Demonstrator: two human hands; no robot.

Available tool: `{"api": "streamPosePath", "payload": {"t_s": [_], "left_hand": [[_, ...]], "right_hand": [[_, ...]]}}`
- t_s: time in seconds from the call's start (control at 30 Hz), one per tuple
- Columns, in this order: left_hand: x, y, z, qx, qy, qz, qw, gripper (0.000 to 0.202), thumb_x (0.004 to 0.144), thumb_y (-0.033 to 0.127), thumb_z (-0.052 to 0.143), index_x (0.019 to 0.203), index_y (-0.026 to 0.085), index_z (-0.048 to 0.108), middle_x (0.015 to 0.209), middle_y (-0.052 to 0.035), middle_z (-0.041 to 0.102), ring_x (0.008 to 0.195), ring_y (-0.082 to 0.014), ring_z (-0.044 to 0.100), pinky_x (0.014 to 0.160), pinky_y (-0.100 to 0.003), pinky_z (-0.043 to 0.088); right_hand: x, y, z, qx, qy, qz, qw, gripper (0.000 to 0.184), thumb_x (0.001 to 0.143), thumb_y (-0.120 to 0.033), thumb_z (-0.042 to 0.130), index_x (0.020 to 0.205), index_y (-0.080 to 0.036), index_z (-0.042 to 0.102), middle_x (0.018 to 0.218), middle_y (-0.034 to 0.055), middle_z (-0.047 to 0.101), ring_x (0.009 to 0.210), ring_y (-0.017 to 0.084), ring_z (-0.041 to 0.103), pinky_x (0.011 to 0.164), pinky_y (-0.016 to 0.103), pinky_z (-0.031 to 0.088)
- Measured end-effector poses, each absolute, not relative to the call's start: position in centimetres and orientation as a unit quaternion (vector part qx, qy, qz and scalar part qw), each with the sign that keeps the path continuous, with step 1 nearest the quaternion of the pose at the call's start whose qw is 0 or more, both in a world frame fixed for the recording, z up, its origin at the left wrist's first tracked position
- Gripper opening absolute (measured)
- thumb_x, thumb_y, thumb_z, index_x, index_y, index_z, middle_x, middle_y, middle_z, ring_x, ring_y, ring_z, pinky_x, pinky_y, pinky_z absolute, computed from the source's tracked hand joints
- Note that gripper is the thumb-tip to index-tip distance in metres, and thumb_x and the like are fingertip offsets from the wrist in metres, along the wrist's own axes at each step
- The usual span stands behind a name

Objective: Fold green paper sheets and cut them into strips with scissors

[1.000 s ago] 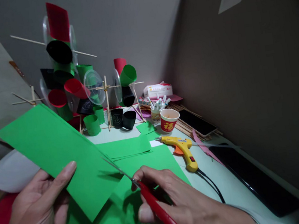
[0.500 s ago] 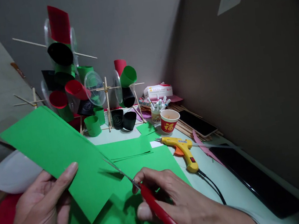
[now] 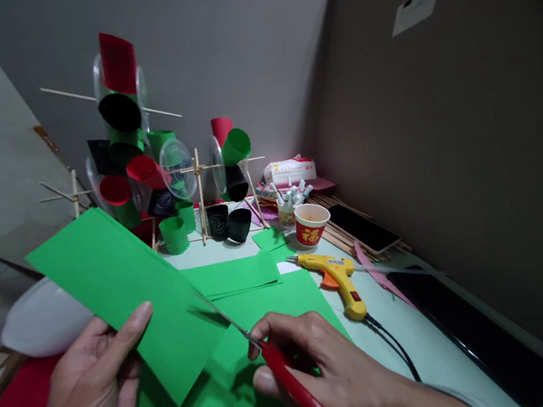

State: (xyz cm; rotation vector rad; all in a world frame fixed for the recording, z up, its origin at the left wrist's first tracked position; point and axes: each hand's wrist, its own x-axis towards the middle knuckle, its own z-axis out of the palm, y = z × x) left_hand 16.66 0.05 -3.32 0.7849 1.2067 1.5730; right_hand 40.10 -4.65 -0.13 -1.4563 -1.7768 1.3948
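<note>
My left hand (image 3: 94, 397) pinches a long strip of green paper (image 3: 127, 294) by its near end, thumb on top, and holds it raised and tilted above the table. My right hand (image 3: 336, 373) is closed on red-handled scissors (image 3: 286, 376). Their thin blades (image 3: 221, 317) reach up-left to the right edge of the strip. Under both hands lies a large green sheet (image 3: 239, 370), with a folded green stack (image 3: 234, 275) just beyond it.
A yellow glue gun (image 3: 337, 275) with a black cord lies right of the sheets. Behind stand a red paper cup (image 3: 311, 225), a cup of markers (image 3: 288, 204), a stick frame hung with red, green and black paper cups (image 3: 144, 161), a phone (image 3: 363, 227) and a dark tablet (image 3: 475, 323).
The camera view shifted slightly, so everything sits a little lower and to the right. Hands, strip and scissors keep the same pose relative to one another.
</note>
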Motion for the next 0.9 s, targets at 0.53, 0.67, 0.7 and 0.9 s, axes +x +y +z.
{"api": "streamPosePath", "payload": {"t_s": [0.53, 0.67, 0.7, 0.9], "left_hand": [[17.1, -0.2, -2.7, 0.291, 0.522, 0.634, 0.491, 0.049, 0.040, 0.034, 0.102, 0.074, 0.019, 0.070, 0.074, 0.0000, 0.068, 0.067, -0.0151, 0.059, 0.052, -0.016, 0.058], [16.9, -0.2, -2.8, 0.301, 0.513, 0.622, 0.509, 0.050, 0.049, 0.037, 0.100, 0.089, 0.021, 0.073, 0.089, -0.0021, 0.072, 0.078, -0.0176, 0.064, 0.063, -0.018, 0.061], [16.9, -0.2, -2.9, 0.302, 0.513, 0.620, 0.511, 0.051, 0.051, 0.038, 0.100, 0.091, 0.021, 0.073, 0.093, -0.0030, 0.073, 0.083, -0.0190, 0.065, 0.065, -0.018, 0.061], [17.2, -0.3, -2.6, 0.288, 0.521, 0.626, 0.503, 0.058, 0.040, 0.036, 0.102, 0.089, 0.021, 0.075, 0.094, -0.0033, 0.075, 0.085, -0.0213, 0.068, 0.066, -0.019, 0.062]], "right_hand": [[40.3, -4.3, -1.2, -0.485, -0.700, 0.455, 0.260, 0.027, 0.088, -0.044, 0.071, 0.084, -0.019, 0.060, 0.062, -0.0072, 0.045, 0.060, 0.011, 0.037, 0.063, 0.024, 0.033], [40.3, -4.1, -1.3, -0.459, -0.711, 0.457, 0.274, 0.028, 0.089, -0.041, 0.071, 0.081, -0.019, 0.058, 0.059, -0.0083, 0.041, 0.056, 0.009, 0.033, 0.055, 0.022, 0.029], [40.3, -4.1, -1.4, -0.458, -0.714, 0.453, 0.276, 0.028, 0.090, -0.041, 0.071, 0.080, -0.019, 0.057, 0.059, -0.0083, 0.041, 0.056, 0.009, 0.033, 0.055, 0.021, 0.029], [40.3, -4.1, -1.4, -0.457, -0.719, 0.444, 0.277, 0.030, 0.093, -0.043, 0.069, 0.080, -0.019, 0.057, 0.058, -0.0076, 0.044, 0.055, 0.009, 0.035, 0.055, 0.021, 0.030]]}}
